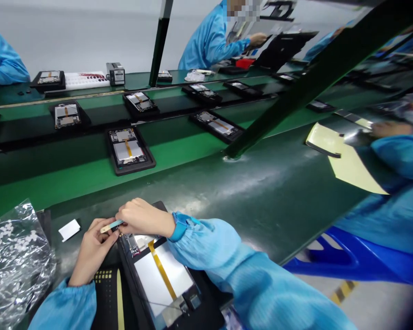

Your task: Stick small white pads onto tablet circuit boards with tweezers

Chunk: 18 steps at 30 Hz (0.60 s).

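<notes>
An opened tablet (163, 270) lies in a black tray in front of me, its silver battery crossed by a yellow tape strip. At its upper left corner, my right hand (142, 219) is closed on a flat stick (110, 226), pale at one end and blue toward my fingers. My left hand (94, 250) is at the same corner, thumb and fingers pinched together below the stick. Whatever those left fingertips hold is too small or hidden to make out. Beside the tablet, under my left wrist, lies a black sheet (106, 298) with small yellow pieces and a yellow strip.
Clear plastic bags (17, 266) and a small white piece (69, 230) lie left. Several opened tablets in trays, one nearest (129, 149), sit on the green line ahead. A dark slanting post (296, 91) stands right. A co-worker's sleeve (402, 156) and yellow sheet (347, 160) are rightward.
</notes>
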Tool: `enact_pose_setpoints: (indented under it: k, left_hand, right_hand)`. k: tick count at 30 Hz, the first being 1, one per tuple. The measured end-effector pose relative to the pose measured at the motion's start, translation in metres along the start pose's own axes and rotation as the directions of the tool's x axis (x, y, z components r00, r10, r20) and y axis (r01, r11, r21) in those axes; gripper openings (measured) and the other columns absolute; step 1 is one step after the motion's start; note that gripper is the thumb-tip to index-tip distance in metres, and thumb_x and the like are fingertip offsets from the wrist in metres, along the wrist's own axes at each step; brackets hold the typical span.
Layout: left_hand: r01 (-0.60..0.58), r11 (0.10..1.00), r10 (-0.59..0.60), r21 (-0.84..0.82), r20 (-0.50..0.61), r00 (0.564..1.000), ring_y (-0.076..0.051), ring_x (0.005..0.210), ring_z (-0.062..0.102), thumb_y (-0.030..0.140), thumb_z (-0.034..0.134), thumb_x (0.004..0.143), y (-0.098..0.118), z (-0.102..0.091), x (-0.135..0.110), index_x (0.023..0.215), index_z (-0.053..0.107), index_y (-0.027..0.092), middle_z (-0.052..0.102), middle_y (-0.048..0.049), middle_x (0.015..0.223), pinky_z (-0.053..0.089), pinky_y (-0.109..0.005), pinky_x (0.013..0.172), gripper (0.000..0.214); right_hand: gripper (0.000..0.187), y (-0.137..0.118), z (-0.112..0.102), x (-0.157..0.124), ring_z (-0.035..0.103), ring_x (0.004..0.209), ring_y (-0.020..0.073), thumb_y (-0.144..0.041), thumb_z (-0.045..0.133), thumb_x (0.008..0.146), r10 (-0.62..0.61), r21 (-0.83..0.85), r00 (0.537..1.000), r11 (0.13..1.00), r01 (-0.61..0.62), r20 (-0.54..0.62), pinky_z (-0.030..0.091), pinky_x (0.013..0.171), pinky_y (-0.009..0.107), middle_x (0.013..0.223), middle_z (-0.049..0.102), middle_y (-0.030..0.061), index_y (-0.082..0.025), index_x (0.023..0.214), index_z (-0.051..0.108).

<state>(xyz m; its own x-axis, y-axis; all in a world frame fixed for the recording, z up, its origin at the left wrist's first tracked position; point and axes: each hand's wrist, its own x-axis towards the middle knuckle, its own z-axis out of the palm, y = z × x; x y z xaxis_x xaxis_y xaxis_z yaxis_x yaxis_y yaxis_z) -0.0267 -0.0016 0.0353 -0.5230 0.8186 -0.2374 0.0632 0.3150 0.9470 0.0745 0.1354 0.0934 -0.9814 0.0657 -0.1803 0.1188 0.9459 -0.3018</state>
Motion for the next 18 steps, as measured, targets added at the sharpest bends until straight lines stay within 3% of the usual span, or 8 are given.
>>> enact_pose_setpoints:
  k: [5, 12, 16, 18]
  left_hand:
    - [-0.013, 1.000, 0.013, 0.004, 0.002, 1.000, -0.011, 0.069, 0.059, 0.047, 0.069, 0.062, -0.001, -0.001, 0.000, 0.089, 0.067, 0.017, 0.053, -0.0015, 0.091, 0.053, -0.026, 0.063, 0.041]
    - [-0.046, 0.998, 0.046, 0.045, 0.004, 0.999, -0.012, 0.070, 0.060, 0.052, 0.067, 0.063, -0.005, -0.001, 0.001, 0.091, 0.067, 0.017, 0.053, -0.0015, 0.090, 0.055, -0.029, 0.067, 0.045]
    - [-0.076, 0.992, 0.076, 0.101, 0.006, 0.997, -0.015, 0.074, 0.061, 0.053, 0.063, 0.066, -0.002, -0.002, -0.002, 0.093, 0.066, 0.018, 0.054, -0.0028, 0.093, 0.055, -0.031, 0.070, 0.044]
    - [-0.087, 0.985, 0.089, 0.147, -0.013, 0.996, -0.015, 0.076, 0.061, 0.053, 0.060, 0.072, 0.002, -0.008, -0.013, 0.101, 0.065, 0.021, 0.054, -0.0040, 0.099, 0.054, -0.031, 0.071, 0.044]
  right_hand:
    - [0.015, 0.000, 0.001, 0.000, 0.068, 0.080, 0.0233, -0.023, 0.058, 0.085, -0.024, -0.082, 1.000, 0.996, 0.023, -0.007, 0.032, 0.053, 0.028, 0.088, 0.073, 0.0115, -0.013, 0.087, 0.069]
    - [0.015, -0.003, -0.004, 0.001, 0.067, 0.083, 0.0240, -0.022, 0.058, 0.086, -0.053, -0.048, 0.998, 0.997, 0.054, 0.030, 0.040, 0.062, 0.028, 0.089, 0.072, 0.0141, -0.011, 0.086, 0.069]
    - [0.010, -0.004, -0.004, 0.001, 0.067, 0.084, 0.0217, -0.023, 0.064, 0.082, 0.013, 0.015, 1.000, 1.000, -0.013, -0.008, 0.042, 0.065, 0.026, 0.089, 0.072, 0.0100, -0.014, 0.083, 0.069]
    - [0.013, 0.010, -0.009, 0.002, 0.066, 0.087, 0.0187, -0.029, 0.065, 0.081, 0.136, 0.068, 0.988, 0.989, -0.131, -0.073, 0.043, 0.067, 0.023, 0.090, 0.072, 0.0053, -0.018, 0.087, 0.069]
